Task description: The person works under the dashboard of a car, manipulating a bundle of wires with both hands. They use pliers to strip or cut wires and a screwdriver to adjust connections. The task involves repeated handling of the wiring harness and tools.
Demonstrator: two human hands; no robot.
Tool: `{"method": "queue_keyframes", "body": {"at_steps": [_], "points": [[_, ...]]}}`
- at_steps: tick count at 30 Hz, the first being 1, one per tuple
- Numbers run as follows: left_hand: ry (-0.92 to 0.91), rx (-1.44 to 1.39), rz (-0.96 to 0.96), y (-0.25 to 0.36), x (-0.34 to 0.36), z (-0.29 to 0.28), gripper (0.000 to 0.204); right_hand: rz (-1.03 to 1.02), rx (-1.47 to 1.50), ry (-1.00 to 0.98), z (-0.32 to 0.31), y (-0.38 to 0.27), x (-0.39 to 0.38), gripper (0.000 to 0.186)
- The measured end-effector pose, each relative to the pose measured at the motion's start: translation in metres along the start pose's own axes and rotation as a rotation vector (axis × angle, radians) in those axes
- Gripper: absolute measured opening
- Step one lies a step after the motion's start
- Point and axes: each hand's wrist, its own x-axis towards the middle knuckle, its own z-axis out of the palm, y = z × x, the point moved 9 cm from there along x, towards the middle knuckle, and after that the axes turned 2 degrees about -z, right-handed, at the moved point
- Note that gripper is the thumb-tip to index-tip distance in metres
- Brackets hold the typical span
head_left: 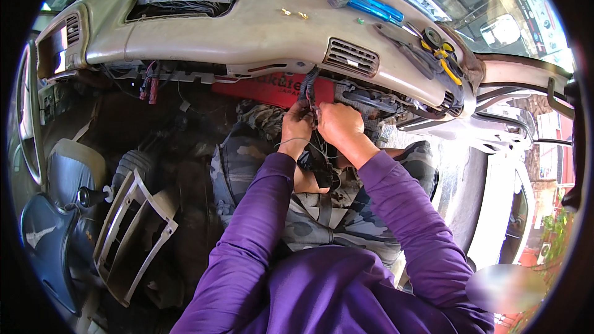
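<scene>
A wiring harness [309, 84] wrapped in dark sleeving hangs from under the dashboard. My left hand [297, 127] pinches its lower end, where reddish wires come out. Closed beside it, my right hand [339, 125] has its fingertips on the same wires; its curled fingers hide the exact grip. Thin loose wires [318, 145] trail below both hands, over my lap. Behind the harness is a red panel or bag with printing [266, 88], tucked under the dashboard edge.
On the beige dashboard [247, 31] lie blue-handled screwdrivers [374, 7], yellow-and-black pliers [442, 55], a tape roll [431, 38] and small brass-coloured pieces [295, 13]. Wires fill a dashboard opening [185, 7]. A detached trim frame [133, 235] stands at left, near the gear lever [93, 196].
</scene>
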Motion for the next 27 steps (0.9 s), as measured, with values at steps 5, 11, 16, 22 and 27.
{"method": "queue_keyframes", "body": {"at_steps": [5,11,16,22,27], "points": [[-0.038,0.045,0.014,-0.001,0.002,-0.005,0.025,-0.014,0.002,-0.018,0.003,0.001,0.005,0.026],[-0.014,0.034,-0.005,-0.004,0.003,-0.006,0.023,0.0,-0.02,-0.052,0.0,-0.002,0.004,0.026],[0.021,0.124,0.0,0.0,0.002,-0.007,0.025,0.026,-0.028,-0.147,-0.006,-0.008,0.007,0.025],[-0.004,0.155,0.104,-0.008,0.012,-0.008,0.032,0.034,-0.081,-0.173,-0.011,-0.014,0.015,0.024],[0.01,0.252,0.244,-0.003,0.012,-0.011,0.035,0.038,-0.077,-0.207,-0.009,-0.023,0.018,0.025]]}}
